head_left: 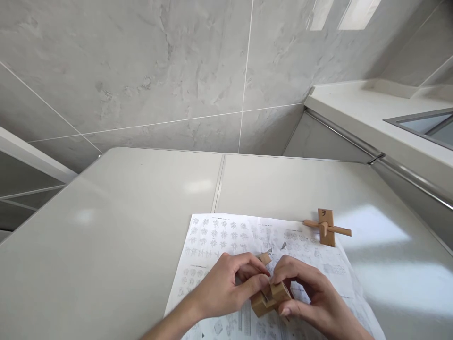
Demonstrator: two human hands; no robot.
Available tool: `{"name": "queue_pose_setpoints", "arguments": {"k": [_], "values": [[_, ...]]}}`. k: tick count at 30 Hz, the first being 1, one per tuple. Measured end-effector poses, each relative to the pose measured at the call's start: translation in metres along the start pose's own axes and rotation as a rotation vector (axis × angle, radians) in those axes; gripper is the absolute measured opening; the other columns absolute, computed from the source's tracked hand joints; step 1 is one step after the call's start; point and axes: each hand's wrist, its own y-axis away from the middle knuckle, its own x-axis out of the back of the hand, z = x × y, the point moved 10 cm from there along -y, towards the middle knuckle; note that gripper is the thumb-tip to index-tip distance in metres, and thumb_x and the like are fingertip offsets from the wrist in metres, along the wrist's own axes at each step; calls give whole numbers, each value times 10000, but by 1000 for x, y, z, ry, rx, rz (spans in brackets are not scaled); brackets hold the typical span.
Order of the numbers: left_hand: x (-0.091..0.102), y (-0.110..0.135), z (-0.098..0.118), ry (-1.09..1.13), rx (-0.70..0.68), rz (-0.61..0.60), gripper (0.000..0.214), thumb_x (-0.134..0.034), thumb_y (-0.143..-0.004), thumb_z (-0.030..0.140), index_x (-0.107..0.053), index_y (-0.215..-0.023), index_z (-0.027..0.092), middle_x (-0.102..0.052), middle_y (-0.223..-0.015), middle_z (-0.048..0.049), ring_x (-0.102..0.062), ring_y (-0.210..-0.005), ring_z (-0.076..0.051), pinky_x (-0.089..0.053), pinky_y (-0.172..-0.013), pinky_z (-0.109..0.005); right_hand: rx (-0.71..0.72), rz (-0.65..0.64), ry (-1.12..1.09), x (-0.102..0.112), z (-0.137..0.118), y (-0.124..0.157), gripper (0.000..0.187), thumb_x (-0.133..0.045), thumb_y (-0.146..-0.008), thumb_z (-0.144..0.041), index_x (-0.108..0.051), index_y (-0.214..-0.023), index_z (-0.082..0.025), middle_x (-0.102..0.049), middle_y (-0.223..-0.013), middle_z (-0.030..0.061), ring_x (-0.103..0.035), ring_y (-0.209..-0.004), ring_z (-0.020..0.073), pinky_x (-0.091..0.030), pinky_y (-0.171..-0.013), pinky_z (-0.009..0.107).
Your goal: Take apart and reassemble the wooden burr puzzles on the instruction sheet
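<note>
Several notched wooden puzzle pieces [261, 306] are fitted partly together between my two hands, low in the view over a printed sheet. My left hand [231, 285] has its thumb and fingers closed on the left and upper side of this cluster. My right hand [307, 293] grips its right side, thumb below and fingers on top. One wooden end [264, 258] pokes out behind my left fingertips. The fingers hide part of the joints. Apart from the hands, a cross-shaped wooden assembly [326, 227] with a dark mark rests at the sheet's upper right corner.
Under my hands lies a large creased paper sheet [208, 255] printed with small assembly diagrams. It rests on a glossy white table [106, 236] with a seam [218, 182] across it. A grey tiled wall [159, 71] stands behind, and a white ledge [354, 113] runs along the right.
</note>
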Motion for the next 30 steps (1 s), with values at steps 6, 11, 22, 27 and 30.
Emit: {"name": "queue_pose_setpoints", "arguments": {"k": [6,11,22,27,30], "values": [[-2,1,3,-33,-43,-29,302,-695,-1070,488,-754,-1117,195,-849,-911,-70,-731,-759,-184,-482,-680,-270,-55,7,47,1,4,1,291,-852,-927,-589,-780,-997,-316,-709,-833,-7,-618,-718,184,-520,-687,275],[-2,3,3,-57,-8,-46,415,-656,-1075,568,-664,-1303,221,-873,-1029,-89,-750,-845,-216,-477,-694,-291,-86,10,59,0,8,1,311,-830,-940,-602,-769,-985,-300,-701,-843,-4,-605,-714,184,-508,-676,276],[-3,3,7,-88,-36,-37,335,-685,-1055,447,-626,-1313,241,-845,-944,-39,-742,-843,-216,-500,-752,-321,-161,-5,73,-1,15,1,331,-779,-976,-592,-749,-993,-262,-719,-828,14,-622,-721,201,-509,-680,301],[-6,4,10,-20,-53,-56,327,-699,-1033,344,-601,-1328,245,-821,-955,-37,-747,-829,-208,-553,-808,-350,-194,-32,79,-2,19,4,331,-708,-1029,-582,-736,-1073,-255,-766,-876,34,-697,-763,222,-557,-727,327],[-6,3,11,-30,-57,-46,298,-678,-1051,357,-600,-1314,241,-808,-934,-35,-733,-817,-204,-552,-802,-348,-184,-20,96,-3,19,4,341,-655,-1058,-584,-724,-1098,-252,-768,-869,39,-695,-764,225,-556,-719,329]]}}
